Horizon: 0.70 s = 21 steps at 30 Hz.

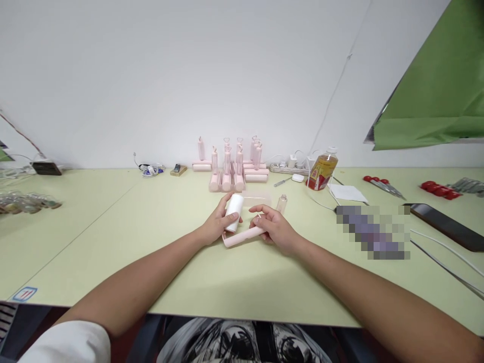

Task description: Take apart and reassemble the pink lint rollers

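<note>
My left hand (217,222) is wrapped round a white paper roll (234,212), which stands tilted just above the pale green table (151,237). My right hand (275,229) grips the pink handle (242,236) of a lint roller that lies low over the table. The roll's lower end meets the handle's left end between my hands. A clear plastic cover (257,197) lies just behind them, and a small clear bottle (281,203) stands beside my right hand.
Several pink lint rollers (234,166) stand and lie by the wall. A bottle of amber liquid (322,171) leans near a power strip (289,169). Red-handled tools (381,185), a dark tablet (446,226) and white cables are on the right. Small jars (26,202) sit far left.
</note>
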Tool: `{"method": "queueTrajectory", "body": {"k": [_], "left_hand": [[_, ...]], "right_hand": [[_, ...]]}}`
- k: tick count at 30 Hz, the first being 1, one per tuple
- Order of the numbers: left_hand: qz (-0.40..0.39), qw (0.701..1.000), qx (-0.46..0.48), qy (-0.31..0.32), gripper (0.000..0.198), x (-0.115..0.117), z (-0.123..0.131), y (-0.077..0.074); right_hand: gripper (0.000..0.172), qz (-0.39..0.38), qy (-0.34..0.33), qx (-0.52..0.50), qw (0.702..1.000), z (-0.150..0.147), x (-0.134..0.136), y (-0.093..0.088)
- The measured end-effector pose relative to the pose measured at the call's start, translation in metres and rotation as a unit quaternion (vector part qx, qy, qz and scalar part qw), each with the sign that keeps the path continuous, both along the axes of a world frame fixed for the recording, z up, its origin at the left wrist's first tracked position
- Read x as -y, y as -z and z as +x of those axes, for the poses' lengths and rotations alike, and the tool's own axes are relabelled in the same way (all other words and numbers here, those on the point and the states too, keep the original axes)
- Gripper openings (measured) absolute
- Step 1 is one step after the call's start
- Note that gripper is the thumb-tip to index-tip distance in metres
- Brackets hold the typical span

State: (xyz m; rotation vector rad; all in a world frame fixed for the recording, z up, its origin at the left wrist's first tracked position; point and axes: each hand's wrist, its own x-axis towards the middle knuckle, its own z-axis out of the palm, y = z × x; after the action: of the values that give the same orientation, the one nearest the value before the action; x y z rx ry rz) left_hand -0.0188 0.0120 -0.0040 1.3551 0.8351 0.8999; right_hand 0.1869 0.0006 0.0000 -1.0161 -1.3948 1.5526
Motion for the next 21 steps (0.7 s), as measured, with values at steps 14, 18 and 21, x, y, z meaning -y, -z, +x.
{"method": "queueTrajectory", "body": {"k": [14,18,21], "left_hand": [[-0.011,0.993,0.026,0.115,0.097,-0.0035,-0.0055,0.0004],[-0.035,0.992,0.031,0.116,0.090,-0.0045,-0.0063,0.0010],[-0.044,0.993,0.039,0.106,0.085,-0.0032,-0.0048,0.0001]], "right_hand": [[0.033,-0.020,0.042,-0.037,0.998,-0.0009,-0.0052,0.0044],[0.031,0.009,0.044,-0.017,0.999,-0.0007,-0.0042,0.0033],[0.034,0.013,0.048,-0.015,0.999,-0.0012,-0.0024,0.0028]]}}
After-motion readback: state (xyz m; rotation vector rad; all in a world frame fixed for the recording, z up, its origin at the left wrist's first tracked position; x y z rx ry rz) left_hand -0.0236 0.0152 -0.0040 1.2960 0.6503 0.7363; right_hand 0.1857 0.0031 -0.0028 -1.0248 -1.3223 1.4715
